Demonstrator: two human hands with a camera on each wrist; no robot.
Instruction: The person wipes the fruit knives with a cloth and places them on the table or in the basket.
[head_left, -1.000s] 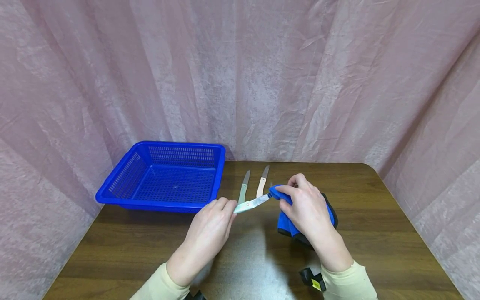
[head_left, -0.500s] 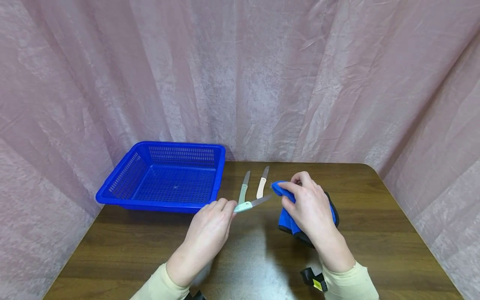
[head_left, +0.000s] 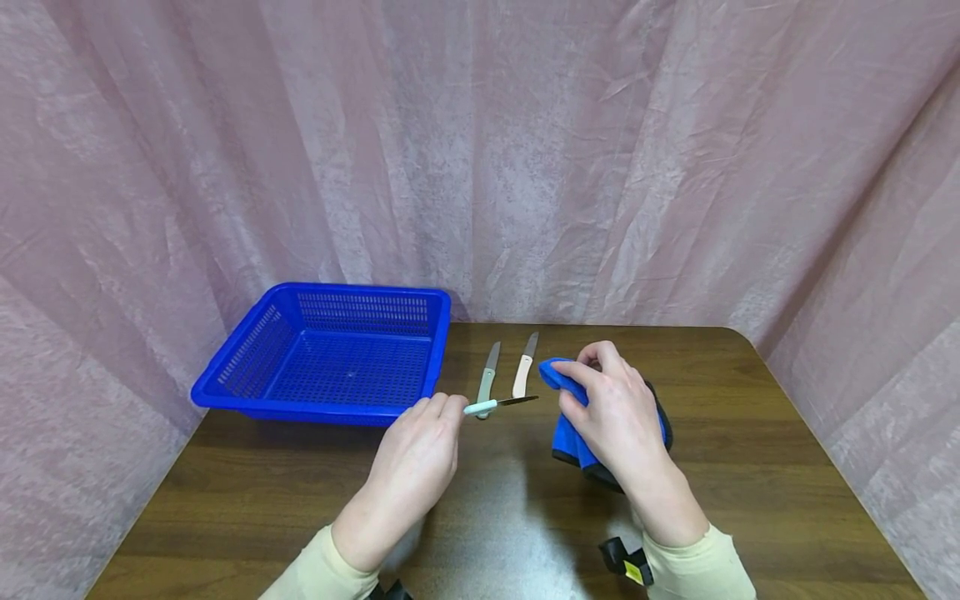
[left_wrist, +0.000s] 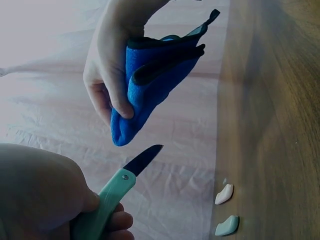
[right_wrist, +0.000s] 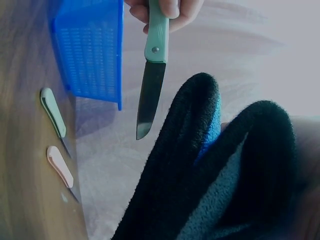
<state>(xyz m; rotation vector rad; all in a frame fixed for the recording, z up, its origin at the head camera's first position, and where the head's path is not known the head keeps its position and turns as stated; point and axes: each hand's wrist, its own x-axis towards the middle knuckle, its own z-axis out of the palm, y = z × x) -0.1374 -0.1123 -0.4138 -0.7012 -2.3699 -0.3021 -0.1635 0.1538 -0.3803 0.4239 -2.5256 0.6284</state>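
Mint-handled knife was gripped firmly by left hand, near basket. Blue cloth was pinched by right hand, farther right of basket. Green knife, cream knife were seen right of basket.

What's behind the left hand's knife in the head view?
Behind the held knife lies a green knife on the table: its blade and upper handle show, its handle's end peeks out below, and the strip between is covered. What else it hides, I cannot tell.

Narrow gap between held knife and blue cloth
Basket blocks far left; right of the cloth, the table (wood-grained) offers passage.
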